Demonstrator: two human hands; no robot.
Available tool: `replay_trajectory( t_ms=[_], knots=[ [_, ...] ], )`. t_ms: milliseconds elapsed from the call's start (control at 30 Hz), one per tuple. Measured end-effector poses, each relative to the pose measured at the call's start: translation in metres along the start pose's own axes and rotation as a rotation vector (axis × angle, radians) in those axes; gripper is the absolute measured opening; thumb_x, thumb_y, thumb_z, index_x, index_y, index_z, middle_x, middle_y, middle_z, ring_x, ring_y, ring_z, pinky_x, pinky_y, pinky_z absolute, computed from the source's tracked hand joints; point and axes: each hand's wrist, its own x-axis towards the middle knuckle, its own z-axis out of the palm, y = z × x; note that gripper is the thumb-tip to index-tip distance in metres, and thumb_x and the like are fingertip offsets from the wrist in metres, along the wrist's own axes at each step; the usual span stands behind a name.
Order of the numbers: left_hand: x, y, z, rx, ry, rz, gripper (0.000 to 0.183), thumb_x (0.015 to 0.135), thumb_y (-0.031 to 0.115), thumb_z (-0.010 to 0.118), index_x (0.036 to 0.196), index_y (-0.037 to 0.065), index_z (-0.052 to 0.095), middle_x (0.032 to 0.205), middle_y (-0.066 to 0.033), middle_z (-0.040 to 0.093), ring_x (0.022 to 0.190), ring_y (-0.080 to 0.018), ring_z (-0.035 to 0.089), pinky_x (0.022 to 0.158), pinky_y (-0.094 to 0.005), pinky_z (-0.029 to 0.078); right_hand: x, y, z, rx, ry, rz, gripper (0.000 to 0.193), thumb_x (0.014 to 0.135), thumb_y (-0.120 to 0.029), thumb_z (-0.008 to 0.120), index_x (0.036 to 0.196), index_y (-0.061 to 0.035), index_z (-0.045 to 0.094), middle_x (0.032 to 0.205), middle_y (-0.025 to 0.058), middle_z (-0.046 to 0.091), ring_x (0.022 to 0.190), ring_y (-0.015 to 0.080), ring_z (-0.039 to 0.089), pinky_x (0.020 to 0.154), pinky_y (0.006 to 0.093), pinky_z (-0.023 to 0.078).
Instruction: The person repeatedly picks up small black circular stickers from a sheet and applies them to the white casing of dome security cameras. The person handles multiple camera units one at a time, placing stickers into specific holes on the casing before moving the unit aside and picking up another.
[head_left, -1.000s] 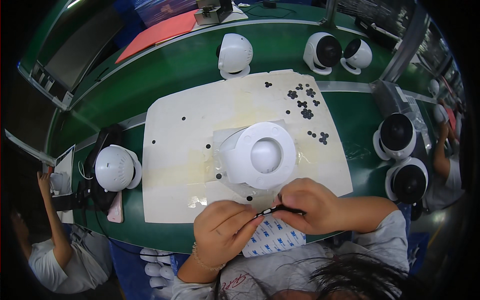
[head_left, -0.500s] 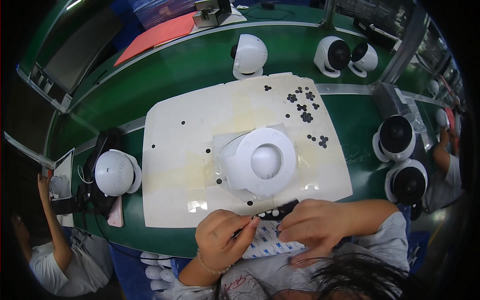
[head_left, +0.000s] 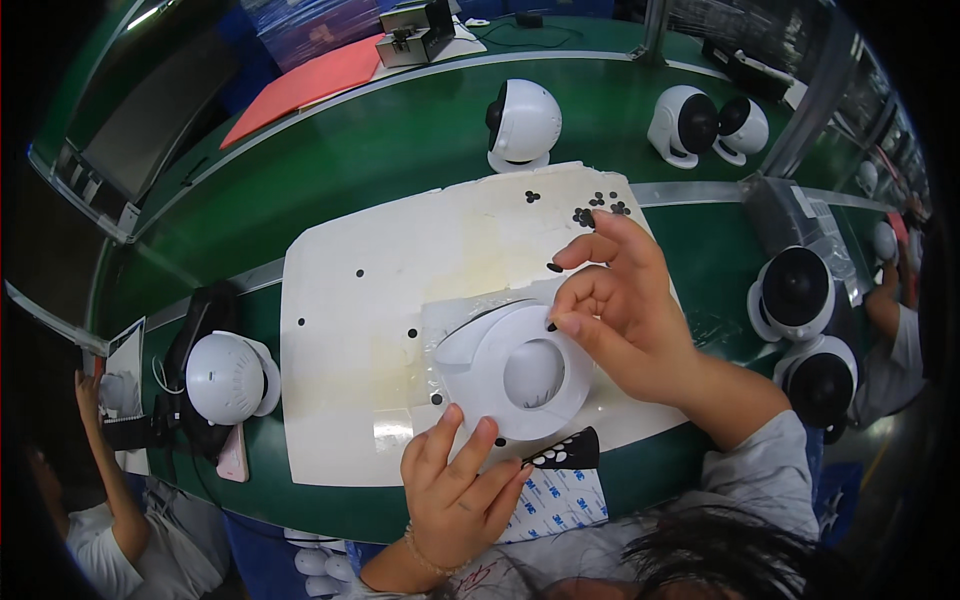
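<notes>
A white round-bodied camera (head_left: 458, 350) lies in the middle of the board, its ring-shaped base (head_left: 530, 422) facing up. Between thumb and index finger, my right hand (head_left: 635, 320) pinches a small black round pad (head_left: 551, 326) at the ring's far right rim. A second black pad (head_left: 554, 267) clings to another fingertip of that hand. My left hand (head_left: 455, 495) has two fingers stretched to the ring's near left edge. Its thumb and forefinger close on a sheet of black adhesive pads (head_left: 575, 450), which has white gaps and blue-printed white backing.
Loose black pads (head_left: 360, 273) dot the pale board (head_left: 340, 400). White cameras stand at the left (head_left: 225, 380), the back (head_left: 527, 125), the back right (head_left: 685, 125) and the right (head_left: 795, 290). A pink phone-like slab (head_left: 232, 455) lies at the left; another person's arm (head_left: 110, 470) shows beyond.
My right hand has left the pad sheet and moved up to the ring with black pads on its fingers. My left hand has spread two fingers onto the ring. The view has shifted slightly.
</notes>
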Motion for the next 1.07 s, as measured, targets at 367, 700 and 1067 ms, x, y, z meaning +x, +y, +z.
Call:
replay_trajectory(
  t_ms=[367, 700, 1067],
  knots=[
    [0.000, 0.002, -0.001, -0.022, -0.005, -0.040, 0.014, 0.067, 0.016, 0.070, 0.078, 0.011, 0.064, 0.118, -0.0063, 0.054, 0.115, -0.0303, 0.044, 0.086, -0.0393, 0.031, -0.007, -0.005, 0.002, -0.843, 0.029, -0.539, 0.059, 0.073, 0.006, 0.057, 0.126, -0.0035, 0.031, 0.090, 0.0095, 0.056, 0.084, 0.0243, 0.057, 0.075, 0.0344, 0.041],
    [-0.001, -0.001, -0.001, 0.010, -0.029, 0.002, 0.016, 0.065, 0.016, 0.072, 0.079, 0.013, 0.064, 0.124, -0.0061, 0.048, 0.118, -0.0315, 0.040, 0.085, -0.0407, 0.030, 0.017, -0.008, 0.023, -0.346, -0.143, -0.180, 0.057, 0.077, 0.002, 0.054, 0.127, -0.0012, 0.026, 0.081, 0.0049, 0.057, 0.092, 0.0231, 0.054, 0.090, 0.0365, 0.028],
    [-0.003, -0.003, 0.000, 0.007, -0.037, 0.010, 0.018, 0.066, 0.016, 0.072, 0.082, 0.014, 0.065, 0.128, -0.0094, 0.045, 0.120, -0.0334, 0.039, 0.085, -0.0409, 0.030, 0.009, -0.014, 0.020, -0.968, -0.203, -0.452, 0.063, 0.077, -0.008, 0.058, 0.131, -0.0082, 0.024, 0.102, 0.0059, 0.056, 0.098, 0.0195, 0.051, 0.087, 0.0410, 0.029]
  ],
)
